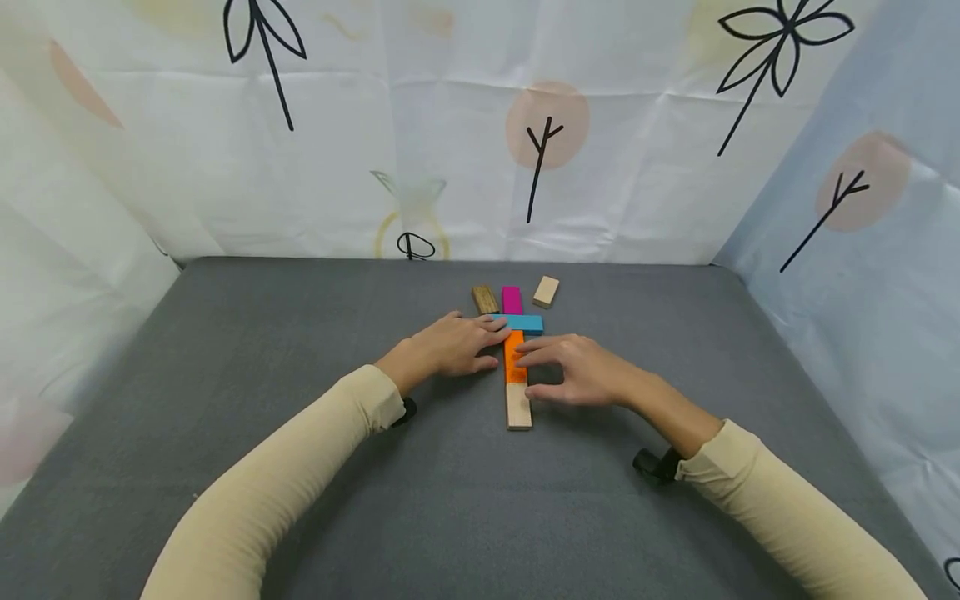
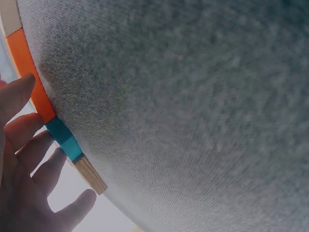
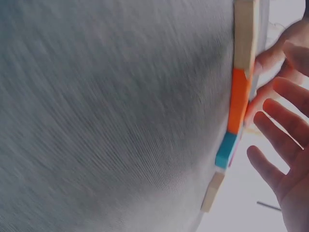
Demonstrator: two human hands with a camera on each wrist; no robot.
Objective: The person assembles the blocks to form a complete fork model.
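Observation:
Flat wooden blocks form a cross-like figure. A pale wood block lies at the near end, then an orange block, a blue block set crosswise, and a magenta block beyond it. My left hand lies at the blue block's left end, its outstretched fingertips over it; contact is hard to judge. In the head view, my right hand is beside the orange block's right edge, fingers loosely bent with nothing between them. In the right wrist view, its fingers are spread apart.
A dark brown wood block lies slantwise left of the magenta one, and another pale block lies tilted to its right. All rest on a grey cloth-covered table. Printed white curtains hang behind and at both sides.

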